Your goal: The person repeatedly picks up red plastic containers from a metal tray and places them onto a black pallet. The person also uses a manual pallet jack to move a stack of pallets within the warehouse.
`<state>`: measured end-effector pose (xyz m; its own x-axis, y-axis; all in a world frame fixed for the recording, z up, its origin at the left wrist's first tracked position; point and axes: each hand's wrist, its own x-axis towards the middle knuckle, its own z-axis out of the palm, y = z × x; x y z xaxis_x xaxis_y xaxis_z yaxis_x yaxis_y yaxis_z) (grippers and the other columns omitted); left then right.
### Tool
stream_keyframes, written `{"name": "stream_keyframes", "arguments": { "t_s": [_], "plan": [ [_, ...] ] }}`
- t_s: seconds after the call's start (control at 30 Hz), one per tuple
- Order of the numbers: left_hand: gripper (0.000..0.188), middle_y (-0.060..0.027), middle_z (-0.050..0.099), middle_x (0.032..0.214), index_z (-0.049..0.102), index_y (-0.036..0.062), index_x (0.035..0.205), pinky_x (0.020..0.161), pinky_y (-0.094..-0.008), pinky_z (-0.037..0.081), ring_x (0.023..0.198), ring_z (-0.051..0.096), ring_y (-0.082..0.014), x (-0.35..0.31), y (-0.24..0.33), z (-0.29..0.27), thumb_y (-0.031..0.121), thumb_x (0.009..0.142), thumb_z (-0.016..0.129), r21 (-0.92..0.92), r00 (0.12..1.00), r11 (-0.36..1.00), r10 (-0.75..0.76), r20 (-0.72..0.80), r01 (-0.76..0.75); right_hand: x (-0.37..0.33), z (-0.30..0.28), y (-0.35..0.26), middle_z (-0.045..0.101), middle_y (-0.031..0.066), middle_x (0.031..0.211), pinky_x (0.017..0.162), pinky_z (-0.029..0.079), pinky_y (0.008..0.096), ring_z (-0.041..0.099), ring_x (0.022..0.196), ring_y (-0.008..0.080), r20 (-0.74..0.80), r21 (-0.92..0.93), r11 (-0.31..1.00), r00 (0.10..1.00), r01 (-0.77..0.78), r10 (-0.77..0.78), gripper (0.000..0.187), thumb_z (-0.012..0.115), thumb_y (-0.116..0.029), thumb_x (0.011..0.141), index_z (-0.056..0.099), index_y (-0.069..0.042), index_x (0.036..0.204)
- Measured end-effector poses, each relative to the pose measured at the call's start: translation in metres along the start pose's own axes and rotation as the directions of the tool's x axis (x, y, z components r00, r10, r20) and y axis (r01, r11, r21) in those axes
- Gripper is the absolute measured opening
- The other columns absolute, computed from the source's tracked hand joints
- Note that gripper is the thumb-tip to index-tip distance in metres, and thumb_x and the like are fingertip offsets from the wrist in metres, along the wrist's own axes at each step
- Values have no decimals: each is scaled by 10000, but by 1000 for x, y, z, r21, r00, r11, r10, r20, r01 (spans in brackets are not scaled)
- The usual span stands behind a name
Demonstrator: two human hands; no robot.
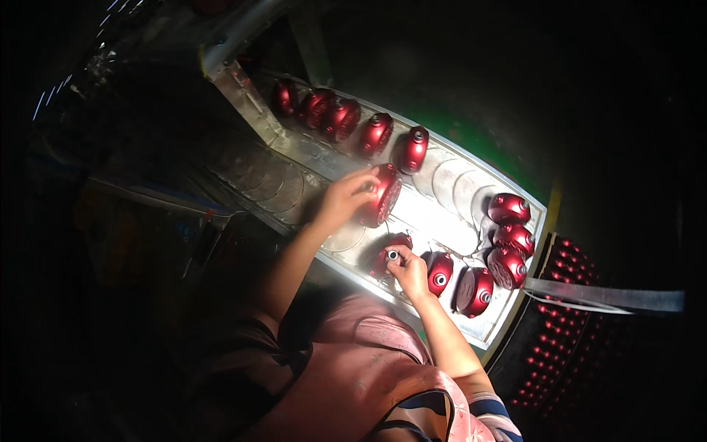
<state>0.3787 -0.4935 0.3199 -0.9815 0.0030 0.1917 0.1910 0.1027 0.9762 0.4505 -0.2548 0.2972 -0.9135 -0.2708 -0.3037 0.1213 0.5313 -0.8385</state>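
My left hand [351,194] has its fingers curled against the edge of a glossy red, flat round bottle-like part [385,197], which stands on its edge at the middle of the conveyor. Nearer to me, my right hand [409,271] pinches at the pale ring-shaped neck [393,255] of another red round part [401,240]. The fingers cover much of that second part. Just right of this hand stand one red part [440,275] with its neck toward me and a tilted one [473,292] showing its dark, patterned flat face.
The looped conveyor of overlapping crescent plates [448,177] has a raised metal rim [480,160]. Several red parts [376,135] stand along its far side, and more [509,209] at the right end. Beyond lies a dark rack with red dots [556,324]. A metal strip [604,295] juts out there.
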Motion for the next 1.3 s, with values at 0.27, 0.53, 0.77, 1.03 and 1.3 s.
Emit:
{"name": "stream_keyframes", "arguments": {
  "t_s": [0.27,0.53,0.77,1.03,1.3],
  "plan": [
    [269,-130,606,1324,674,52,1100,1044,-293,407,1240,559,-193,152,-17,69,76,832,692,90,992,996,-24,123,13,-25,-5,-16,635,77,682,629,496,332,615,605,212,-125,-12,1000,992,0,-1,588,712,-184,843,501,-98,1385],
    [280,-142,694,1128,695,105,1071,891,-328,490,1025,668,-271,222,-116,160,177,805,746,409,984,900,95,151,-150,-166,-84,26,589,45,647,606,491,311,565,581,140,-294,114,991,951,-65,96,530,694,-148,872,528,-130,1375],
    [513,-131,639,1247,564,25,1326,959,-306,451,1042,615,-202,208,-83,120,189,865,719,469,1000,883,22,6,-22,-325,-117,102,604,35,671,549,463,288,547,563,111,-569,381,919,759,-96,315,457,666,-176,900,554,-136,1341],
    [250,-78,693,1052,642,5,1187,670,-206,440,892,630,-99,-41,140,297,124,976,583,25,968,983,177,178,-184,-516,-141,244,602,5,666,563,466,257,548,596,71,-751,574,817,432,54,499,459,687,-133,889,549,-73,1322],
    [339,-26,683,1011,626,26,1195,656,-199,449,789,591,-67,-231,136,584,30,863,696,214,367,945,-296,882,248,-570,-244,327,633,39,842,736,506,272,603,757,121,-794,576,795,362,191,488,515,730,-124,855,532,-67,1326]
  ]
}}
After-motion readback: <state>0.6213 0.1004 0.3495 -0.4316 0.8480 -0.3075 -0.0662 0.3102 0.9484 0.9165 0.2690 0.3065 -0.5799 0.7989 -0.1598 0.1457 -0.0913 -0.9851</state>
